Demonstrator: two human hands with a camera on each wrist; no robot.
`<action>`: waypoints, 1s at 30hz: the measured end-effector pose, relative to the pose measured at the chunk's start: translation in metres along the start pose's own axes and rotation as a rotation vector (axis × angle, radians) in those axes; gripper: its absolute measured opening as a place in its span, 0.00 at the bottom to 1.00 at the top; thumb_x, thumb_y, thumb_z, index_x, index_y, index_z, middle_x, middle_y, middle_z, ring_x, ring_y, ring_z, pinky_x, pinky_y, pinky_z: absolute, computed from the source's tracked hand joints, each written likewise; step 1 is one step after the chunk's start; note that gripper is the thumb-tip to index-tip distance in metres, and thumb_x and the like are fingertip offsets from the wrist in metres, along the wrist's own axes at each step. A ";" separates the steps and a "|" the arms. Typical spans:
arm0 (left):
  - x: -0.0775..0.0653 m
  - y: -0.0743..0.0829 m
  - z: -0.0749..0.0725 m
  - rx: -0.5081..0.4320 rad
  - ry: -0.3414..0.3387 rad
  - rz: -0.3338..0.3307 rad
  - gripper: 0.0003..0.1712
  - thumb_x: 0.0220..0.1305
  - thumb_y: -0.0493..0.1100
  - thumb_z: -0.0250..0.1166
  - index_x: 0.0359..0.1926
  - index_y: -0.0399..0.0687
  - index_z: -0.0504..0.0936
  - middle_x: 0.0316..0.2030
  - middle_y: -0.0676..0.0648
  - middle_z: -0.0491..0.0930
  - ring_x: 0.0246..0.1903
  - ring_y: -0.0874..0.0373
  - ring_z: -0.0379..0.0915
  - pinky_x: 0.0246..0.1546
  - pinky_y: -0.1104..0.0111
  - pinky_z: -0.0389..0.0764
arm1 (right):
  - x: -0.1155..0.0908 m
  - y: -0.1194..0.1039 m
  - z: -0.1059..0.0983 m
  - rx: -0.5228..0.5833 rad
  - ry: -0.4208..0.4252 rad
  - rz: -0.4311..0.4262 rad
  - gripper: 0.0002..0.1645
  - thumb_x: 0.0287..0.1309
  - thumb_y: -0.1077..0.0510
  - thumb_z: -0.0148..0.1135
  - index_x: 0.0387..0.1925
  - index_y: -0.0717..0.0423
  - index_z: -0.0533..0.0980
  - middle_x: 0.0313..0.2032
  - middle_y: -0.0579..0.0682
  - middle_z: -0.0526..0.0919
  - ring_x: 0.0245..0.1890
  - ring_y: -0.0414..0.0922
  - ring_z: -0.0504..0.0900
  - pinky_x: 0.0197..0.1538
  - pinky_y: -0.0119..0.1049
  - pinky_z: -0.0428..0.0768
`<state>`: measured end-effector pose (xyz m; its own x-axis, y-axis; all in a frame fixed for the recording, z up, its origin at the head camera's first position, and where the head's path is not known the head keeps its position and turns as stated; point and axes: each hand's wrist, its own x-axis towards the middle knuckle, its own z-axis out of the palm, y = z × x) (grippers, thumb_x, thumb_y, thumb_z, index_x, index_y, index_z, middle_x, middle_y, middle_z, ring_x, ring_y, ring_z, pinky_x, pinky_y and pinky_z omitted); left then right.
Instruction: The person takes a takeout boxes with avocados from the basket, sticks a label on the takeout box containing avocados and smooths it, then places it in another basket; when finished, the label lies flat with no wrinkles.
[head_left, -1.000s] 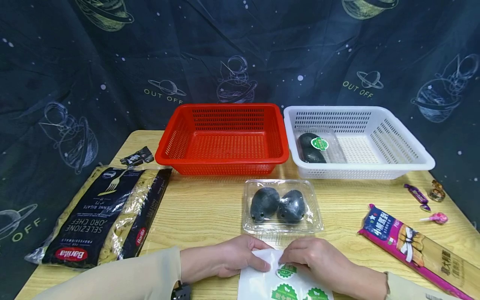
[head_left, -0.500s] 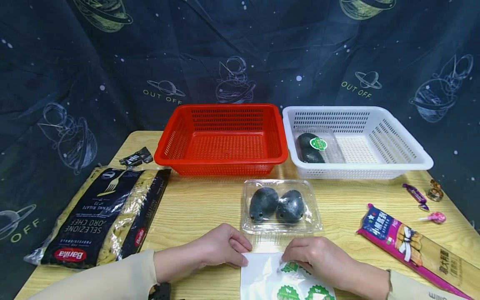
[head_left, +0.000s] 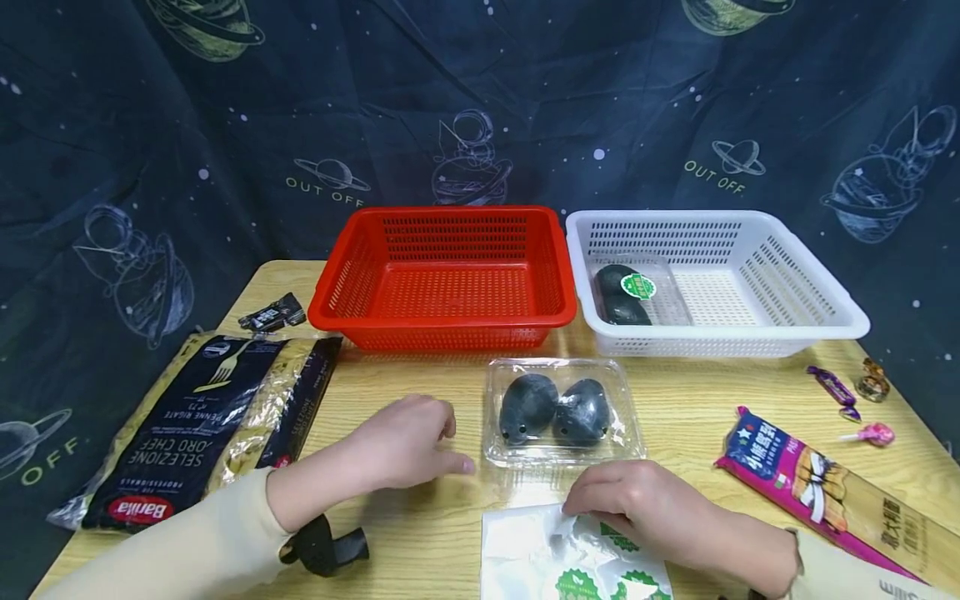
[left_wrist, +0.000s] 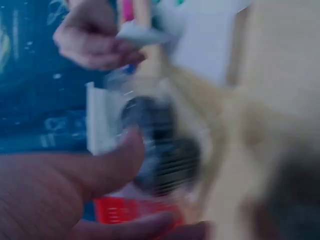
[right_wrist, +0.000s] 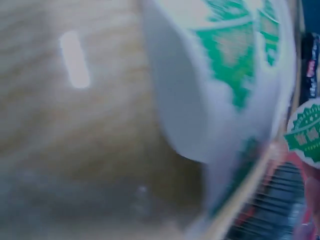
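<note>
My right hand (head_left: pixel 637 504) is over the upper part of a white sheet of green stickers (head_left: pixel 517 550). In the right wrist view a round green-and-white sticker (right_wrist: pixel 307 132) sits at its fingertips, pinched there. My left hand (head_left: pixel 408 442) is off the sheet, above the table left of a clear plastic box (head_left: pixel 622 433). Its thumb points at the box and its fingers bend loosely around nothing. Inside the box lie two dark, egg-shaped items (head_left: pixel 529 407), possibly avocados. The left wrist view is blurred.
Behind the box stand a red basket (head_left: pixel 442 321) and a white basket (head_left: pixel 720 333); the white one holds a similar box (head_left: pixel 667 300) bearing a green sticker. Pasta bags (head_left: pixel 187 433) (head_left: pixel 847 500) lie left and right. A lollipop (head_left: pixel 876 434) and wrapped candies (head_left: pixel 834 390) lie right.
My left hand has let go of the sheet's upper left edge and moved up and left, towards the box's left side. The right hand has stayed almost in place over the sheet.
</note>
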<state>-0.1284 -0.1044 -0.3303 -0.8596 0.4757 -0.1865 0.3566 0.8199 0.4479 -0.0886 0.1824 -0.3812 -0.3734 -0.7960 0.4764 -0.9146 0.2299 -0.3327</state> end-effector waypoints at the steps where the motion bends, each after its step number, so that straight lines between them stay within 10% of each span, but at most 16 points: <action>1: 0.003 0.003 -0.004 0.028 0.063 0.044 0.24 0.50 0.55 0.73 0.37 0.40 0.80 0.30 0.50 0.78 0.28 0.59 0.71 0.35 0.64 0.75 | 0.003 -0.001 -0.004 0.010 -0.008 0.001 0.23 0.39 0.74 0.71 0.39 0.50 0.82 0.39 0.41 0.84 0.41 0.35 0.82 0.45 0.24 0.78; 5: 0.019 0.010 0.002 0.131 0.263 0.279 0.33 0.55 0.57 0.70 0.53 0.39 0.76 0.47 0.46 0.77 0.45 0.56 0.74 0.48 0.64 0.77 | 0.019 -0.005 -0.021 0.062 0.001 0.022 0.23 0.41 0.74 0.70 0.40 0.50 0.82 0.40 0.42 0.85 0.41 0.36 0.82 0.47 0.24 0.78; 8: 0.032 0.010 0.016 0.232 0.251 0.354 0.49 0.58 0.67 0.61 0.69 0.38 0.61 0.65 0.41 0.64 0.65 0.48 0.59 0.63 0.58 0.65 | 0.032 -0.001 -0.036 0.064 0.050 0.061 0.22 0.43 0.74 0.68 0.40 0.52 0.83 0.39 0.43 0.85 0.39 0.37 0.83 0.45 0.24 0.78; 18: 0.049 0.003 0.040 0.319 0.118 0.283 0.62 0.58 0.80 0.39 0.74 0.36 0.40 0.74 0.40 0.34 0.73 0.45 0.29 0.71 0.57 0.43 | 0.062 0.047 -0.059 0.010 -0.065 0.459 0.13 0.52 0.69 0.67 0.41 0.56 0.84 0.38 0.44 0.86 0.37 0.38 0.82 0.39 0.33 0.80; 30: 0.049 0.007 0.040 0.313 0.055 0.254 0.63 0.57 0.80 0.38 0.73 0.34 0.40 0.74 0.38 0.34 0.73 0.47 0.24 0.70 0.58 0.43 | 0.091 0.078 -0.056 0.115 -0.346 0.495 0.09 0.49 0.62 0.71 0.36 0.54 0.83 0.28 0.40 0.83 0.28 0.34 0.78 0.36 0.30 0.79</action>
<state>-0.1531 -0.0623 -0.3710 -0.7453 0.6646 -0.0529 0.6467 0.7400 0.1846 -0.2030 0.1593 -0.3181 -0.6599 -0.7501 -0.0425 -0.6154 0.5722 -0.5421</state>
